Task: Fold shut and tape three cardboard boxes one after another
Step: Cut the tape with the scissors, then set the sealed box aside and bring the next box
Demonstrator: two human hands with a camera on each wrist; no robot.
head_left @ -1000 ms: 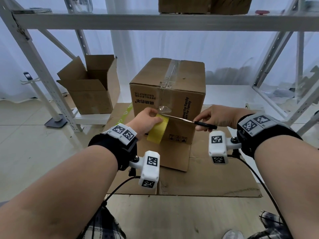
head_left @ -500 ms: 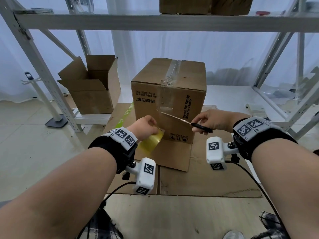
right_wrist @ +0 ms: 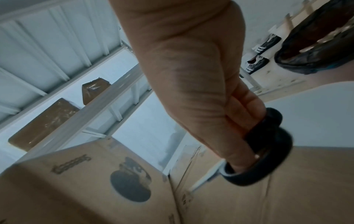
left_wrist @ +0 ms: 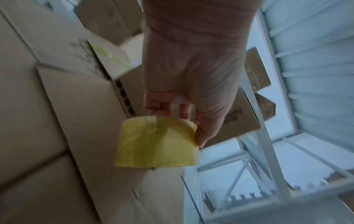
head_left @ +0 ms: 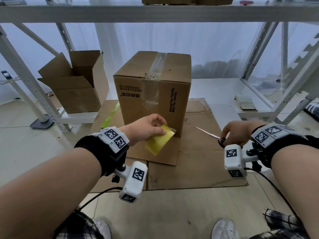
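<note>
While the left hand [head_left: 146, 128] grips a glossy yellow tape roll [head_left: 159, 141], the right hand [head_left: 238, 131] holds black-handled steel scissors [head_left: 209, 134].

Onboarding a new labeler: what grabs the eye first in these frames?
The taped cardboard box standing upright at centre on flattened cardboard, clear tape down its top seam and front. Just in front of it, the left hand holds a yellow tape roll, while the right hand holds scissors, low to the box's right. An open box sits back left.
</note>
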